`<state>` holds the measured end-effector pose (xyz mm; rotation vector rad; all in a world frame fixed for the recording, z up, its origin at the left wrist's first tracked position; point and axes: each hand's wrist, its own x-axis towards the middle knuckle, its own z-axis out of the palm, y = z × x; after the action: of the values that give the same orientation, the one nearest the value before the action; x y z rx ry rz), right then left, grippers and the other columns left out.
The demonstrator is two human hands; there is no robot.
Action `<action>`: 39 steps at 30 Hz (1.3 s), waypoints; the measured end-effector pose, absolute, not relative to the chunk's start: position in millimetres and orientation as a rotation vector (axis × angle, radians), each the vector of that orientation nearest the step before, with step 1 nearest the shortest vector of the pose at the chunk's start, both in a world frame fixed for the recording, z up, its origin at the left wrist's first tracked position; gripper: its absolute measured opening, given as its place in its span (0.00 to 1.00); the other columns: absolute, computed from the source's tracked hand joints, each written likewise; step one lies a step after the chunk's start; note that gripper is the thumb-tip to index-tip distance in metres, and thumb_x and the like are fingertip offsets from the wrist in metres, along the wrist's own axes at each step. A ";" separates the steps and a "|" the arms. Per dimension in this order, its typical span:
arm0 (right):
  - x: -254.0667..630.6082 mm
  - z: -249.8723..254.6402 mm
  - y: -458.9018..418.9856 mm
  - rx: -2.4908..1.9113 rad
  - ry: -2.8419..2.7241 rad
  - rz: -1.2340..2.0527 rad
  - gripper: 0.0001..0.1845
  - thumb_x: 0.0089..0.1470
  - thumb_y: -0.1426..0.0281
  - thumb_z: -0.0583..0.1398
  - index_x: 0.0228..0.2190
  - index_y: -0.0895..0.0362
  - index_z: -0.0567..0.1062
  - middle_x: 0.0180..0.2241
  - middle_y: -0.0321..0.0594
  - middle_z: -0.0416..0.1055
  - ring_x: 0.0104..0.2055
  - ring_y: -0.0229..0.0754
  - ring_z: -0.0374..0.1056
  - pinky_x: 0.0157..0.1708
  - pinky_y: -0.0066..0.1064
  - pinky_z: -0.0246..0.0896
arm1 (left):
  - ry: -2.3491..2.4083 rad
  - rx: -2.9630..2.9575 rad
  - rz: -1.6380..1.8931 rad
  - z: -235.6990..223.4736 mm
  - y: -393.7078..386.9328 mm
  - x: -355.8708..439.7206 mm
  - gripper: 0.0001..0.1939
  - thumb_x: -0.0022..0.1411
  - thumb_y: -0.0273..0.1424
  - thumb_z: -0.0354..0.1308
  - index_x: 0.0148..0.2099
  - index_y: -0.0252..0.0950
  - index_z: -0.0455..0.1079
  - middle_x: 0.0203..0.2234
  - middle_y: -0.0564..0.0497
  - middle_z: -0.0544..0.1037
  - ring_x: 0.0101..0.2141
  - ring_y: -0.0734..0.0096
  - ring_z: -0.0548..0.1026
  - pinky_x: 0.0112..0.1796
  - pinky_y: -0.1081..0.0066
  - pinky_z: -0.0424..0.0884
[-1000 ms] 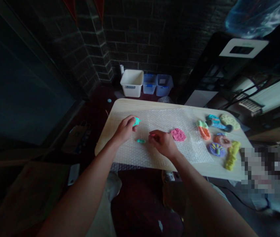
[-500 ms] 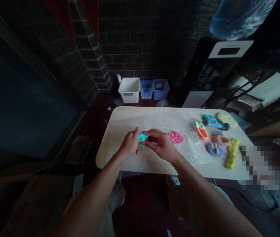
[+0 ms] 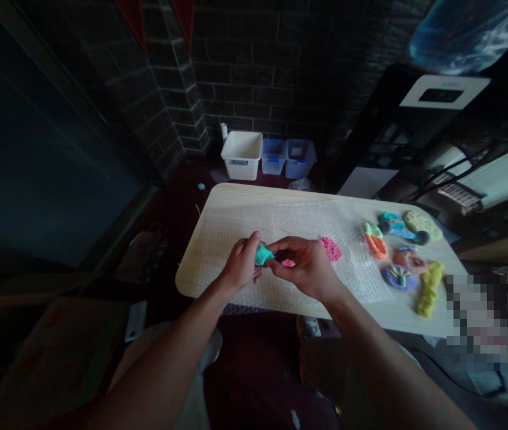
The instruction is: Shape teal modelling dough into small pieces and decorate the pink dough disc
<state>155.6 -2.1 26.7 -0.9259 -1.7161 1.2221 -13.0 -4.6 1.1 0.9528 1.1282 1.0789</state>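
My left hand (image 3: pixel 241 264) and my right hand (image 3: pixel 306 266) meet above the bubble wrap (image 3: pixel 280 224) on a light wooden table (image 3: pixel 218 200). A teal lump of clay (image 3: pixel 262 254) is pinched between the fingers of both hands. A small pink bit of clay (image 3: pixel 288 263) shows under my right fingers. A flattened pink clay piece (image 3: pixel 332 248) lies on the wrap just right of my right hand.
Several finished clay shapes lie at the table's right end: an orange and green piece (image 3: pixel 373 240), a blue one (image 3: pixel 394 226), a purple disc (image 3: pixel 398 276), a yellow-green strip (image 3: pixel 428 288). A white bin (image 3: pixel 242 154) and two clear boxes (image 3: pixel 286 157) stand on the floor by the brick wall.
My hands, apart a second ago, have come together; the left brought the teal clay to the right, and both now pinch it. The small teal bit on the wrap is out of sight.
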 end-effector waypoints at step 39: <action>152.2 63.9 18.8 -0.847 -2.216 0.853 0.11 0.59 0.75 0.66 0.42 0.56 0.87 0.32 0.37 0.82 0.30 0.36 0.75 0.33 0.29 0.66 | 1.033 0.720 0.844 26.6 -0.4 -24.9 0.21 0.62 0.47 0.54 0.22 0.40 0.62 0.07 0.62 0.54 0.08 0.79 0.51 0.10 0.74 0.62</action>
<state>152.2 18.8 63.9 -0.8470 -2.2164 0.8531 -24.9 -0.4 26.6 0.7204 1.0327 0.8439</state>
